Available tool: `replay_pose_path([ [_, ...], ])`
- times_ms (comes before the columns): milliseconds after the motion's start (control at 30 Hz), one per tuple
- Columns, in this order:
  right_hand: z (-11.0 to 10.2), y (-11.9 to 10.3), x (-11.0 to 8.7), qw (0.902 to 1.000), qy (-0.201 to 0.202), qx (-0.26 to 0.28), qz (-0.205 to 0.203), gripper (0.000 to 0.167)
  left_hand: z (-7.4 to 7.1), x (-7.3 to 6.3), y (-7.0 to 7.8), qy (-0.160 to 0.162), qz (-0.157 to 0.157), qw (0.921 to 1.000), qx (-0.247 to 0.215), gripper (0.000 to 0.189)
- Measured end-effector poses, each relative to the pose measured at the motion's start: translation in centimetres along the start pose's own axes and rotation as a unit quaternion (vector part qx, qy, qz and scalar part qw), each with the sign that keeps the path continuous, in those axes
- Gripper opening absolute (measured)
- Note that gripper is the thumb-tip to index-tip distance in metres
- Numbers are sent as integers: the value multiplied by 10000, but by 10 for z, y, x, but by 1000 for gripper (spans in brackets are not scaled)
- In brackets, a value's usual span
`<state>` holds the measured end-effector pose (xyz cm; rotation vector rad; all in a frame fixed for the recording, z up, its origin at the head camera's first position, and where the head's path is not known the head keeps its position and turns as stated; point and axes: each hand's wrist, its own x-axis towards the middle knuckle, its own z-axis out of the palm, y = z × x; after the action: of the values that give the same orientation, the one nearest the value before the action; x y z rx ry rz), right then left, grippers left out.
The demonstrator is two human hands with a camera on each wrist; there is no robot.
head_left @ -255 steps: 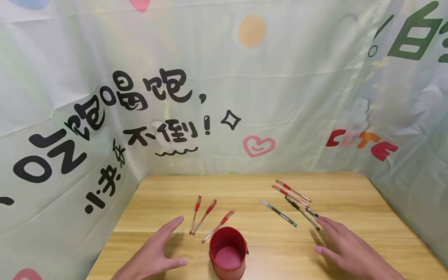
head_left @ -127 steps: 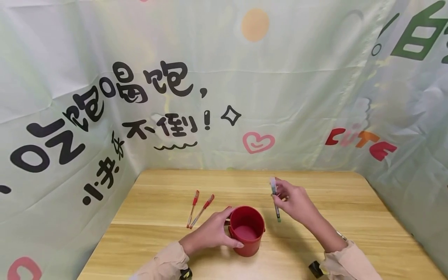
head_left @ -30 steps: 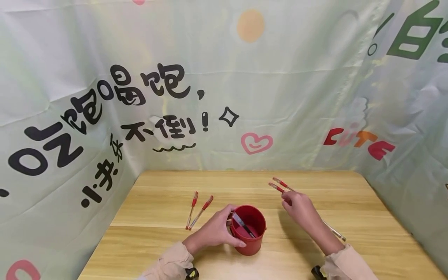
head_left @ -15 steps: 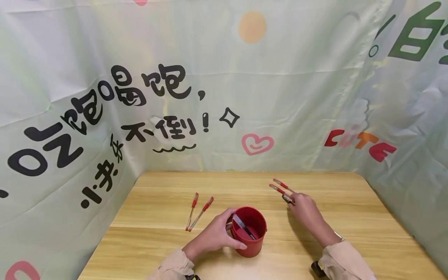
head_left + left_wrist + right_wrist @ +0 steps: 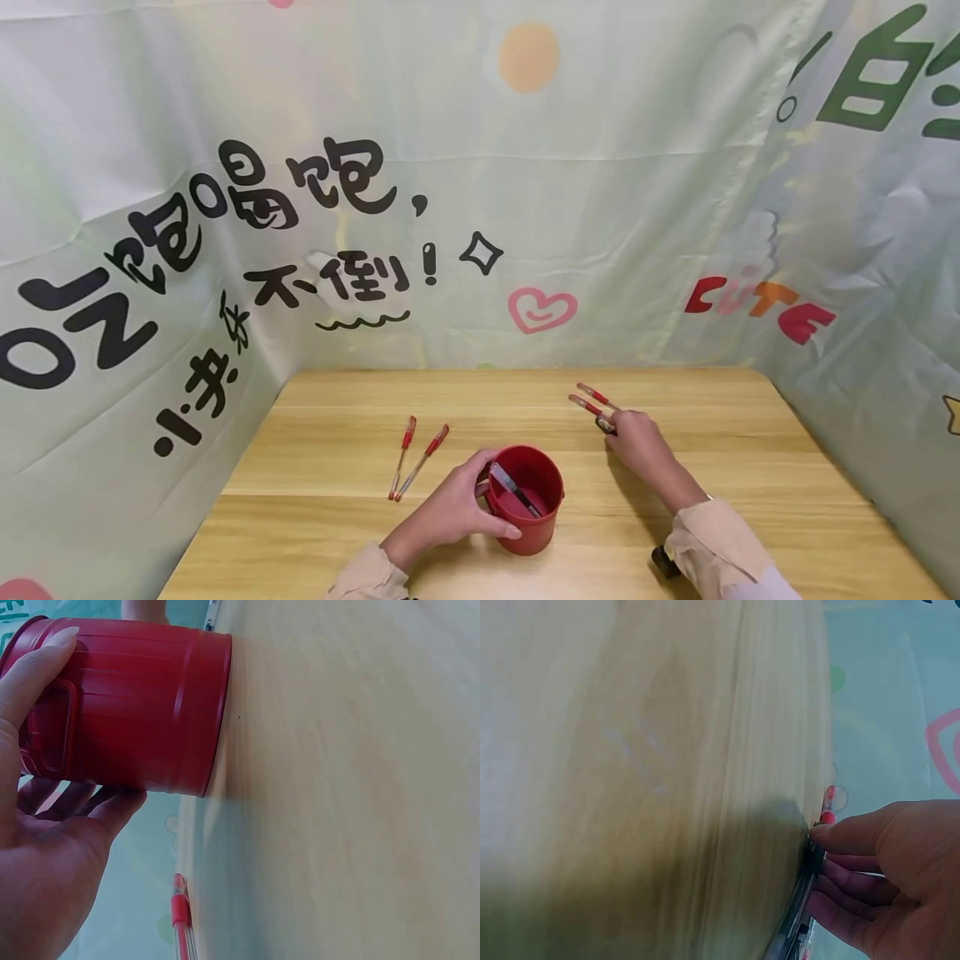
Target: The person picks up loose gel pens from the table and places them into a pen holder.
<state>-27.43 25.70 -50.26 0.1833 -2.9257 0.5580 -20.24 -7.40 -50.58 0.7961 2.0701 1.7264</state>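
Left side of the table (image 5: 345, 404): first red pen (image 5: 402, 457) and second red pen (image 5: 423, 463), lower ends nearly meeting. Next, I see the left hand (image 5: 463, 502) clamped round the red cup (image 5: 528, 533), which stands upright near the middle. Inside, a pale-capped pen (image 5: 516, 491) leans slantwise. Further right, the right hand (image 5: 642, 446) pinches the black pen (image 5: 605, 426); thumb and fingertips come together on it. Just beyond, the near red pen (image 5: 585, 406) and far red pen (image 5: 595, 395) lie partly hidden.

Freshest change: the black cap pokes past the fingers, where a second ago the hand covered it. I judge this pen gripped but not yet lifted, so the pickup looks mid-step.

Against the earliest frame: both hands were free then, the cup was bare inside and further left. The green-ended pen has left the table, probably the one now in the cup. A third left-hand red pen I cannot find; possibly hidden.
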Motion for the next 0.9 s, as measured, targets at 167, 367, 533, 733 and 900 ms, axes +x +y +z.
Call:
replay_pose_path([
  [167,0,-1,1,9999,-113,-40,2,9,1,-1,-1,23,-5,10000,-35,89],
  [367,-4,-3,0,9994,-340,-52,-12,7,2,-2,0,54,38,10000,-32,88],
  [533,-8,-4,-2,9976,-675,-156,-31,9,0,-3,-1,60,60,10000,-32,89],
  [733,-15,-6,-8,9963,-852,71,95,2,0,-2,-3,23,86,9999,-54,89],
  [900,-25,-12,-14,9954,-789,443,307,10,0,-1,-4,25,109,9999,-55,89],
])
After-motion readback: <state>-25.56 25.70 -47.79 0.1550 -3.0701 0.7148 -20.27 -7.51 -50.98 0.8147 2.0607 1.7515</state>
